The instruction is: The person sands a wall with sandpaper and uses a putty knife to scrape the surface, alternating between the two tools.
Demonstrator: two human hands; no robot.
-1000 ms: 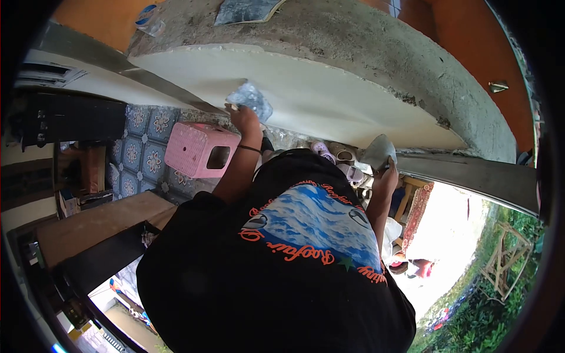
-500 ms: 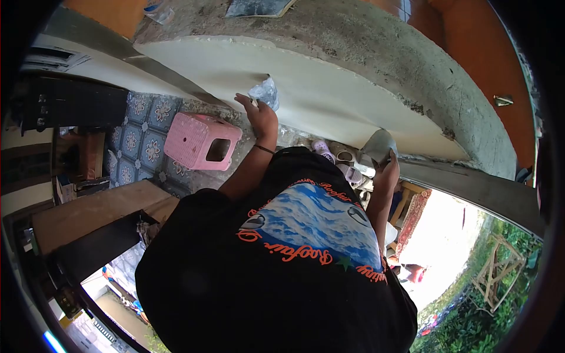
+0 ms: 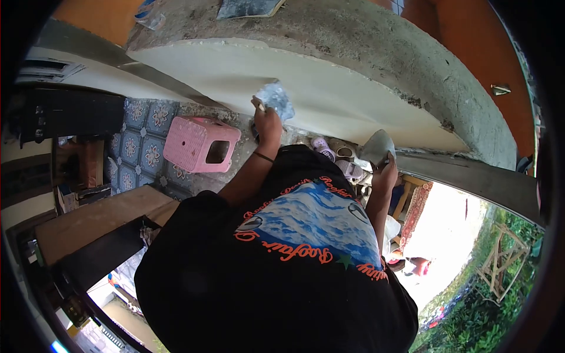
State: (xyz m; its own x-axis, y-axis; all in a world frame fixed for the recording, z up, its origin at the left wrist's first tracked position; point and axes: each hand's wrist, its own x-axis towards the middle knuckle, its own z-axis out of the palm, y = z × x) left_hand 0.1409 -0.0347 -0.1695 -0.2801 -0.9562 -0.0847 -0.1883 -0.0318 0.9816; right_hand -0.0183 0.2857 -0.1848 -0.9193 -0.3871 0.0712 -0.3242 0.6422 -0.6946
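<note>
My left hand [image 3: 268, 123] is closed around the light handle of a putty knife [image 3: 276, 101]. Its broad blade is smeared grey-white and lies close to the pale face of the low wall [image 3: 329, 88]; whether it touches cannot be told. On the other side, my right hand [image 3: 384, 173] grips a grey trowel [image 3: 378, 148] with a rounded, pointed blade, held near the foot of the wall. The trowel's handle is mostly hidden in my fingers.
A pink plastic stool [image 3: 200, 144] stands left, beside patterned blue floor tiles [image 3: 132, 147]. Several shoes [image 3: 347, 167] lie below the wall between my hands. On the rough concrete ledge [image 3: 329, 35] rest a dark flat sheet [image 3: 250, 7] and a plastic cup [image 3: 150, 16].
My left hand has shifted slightly right and down with the putty knife, and its fingers have curled in more. My right hand and trowel have barely moved.
</note>
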